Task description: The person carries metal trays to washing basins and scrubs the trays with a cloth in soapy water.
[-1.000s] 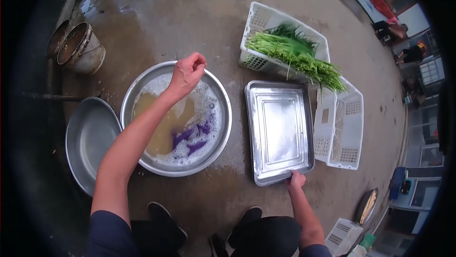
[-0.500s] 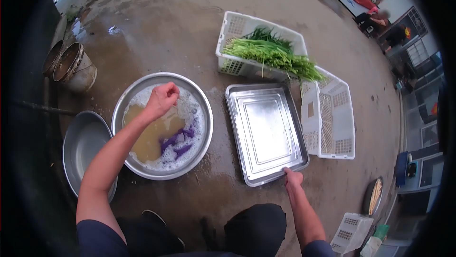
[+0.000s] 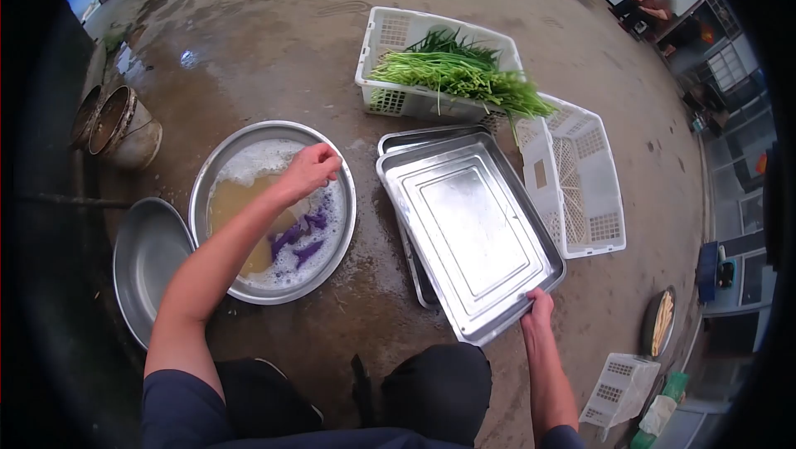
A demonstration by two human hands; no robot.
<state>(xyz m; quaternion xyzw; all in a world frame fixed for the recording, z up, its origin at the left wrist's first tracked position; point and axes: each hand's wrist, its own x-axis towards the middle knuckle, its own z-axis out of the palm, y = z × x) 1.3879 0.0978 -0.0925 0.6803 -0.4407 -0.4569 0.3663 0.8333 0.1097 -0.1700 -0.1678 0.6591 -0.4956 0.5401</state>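
My right hand (image 3: 539, 306) grips the near right corner of a shiny metal tray (image 3: 477, 221), with the thumb on top of the rim. This tray sits turned and shifted over a second metal tray (image 3: 421, 271), whose left and far edges show beneath. My left hand (image 3: 313, 169) is over a wide metal basin (image 3: 349, 233), above the water and touching nothing I can see. Its fingers are curled in, and no object shows in them. Foamy, yellowish water (image 3: 236, 208) fills the basin, with a purple cloth-like piece (image 3: 288, 238) lying in it.
Long green vegetables (image 3: 448, 76) lie in a white plastic crate (image 3: 398, 101) beyond the trays. Another white crate (image 3: 609, 200) stands right of them. A second metal basin (image 3: 137, 266) leans at the left near dirty buckets (image 3: 137, 138). A person (image 3: 647, 11) sits far off at the upper right.
The upper tray has shifted right and turned in my right hand, uncovering the tray under it. My left hand has moved right above the basin.
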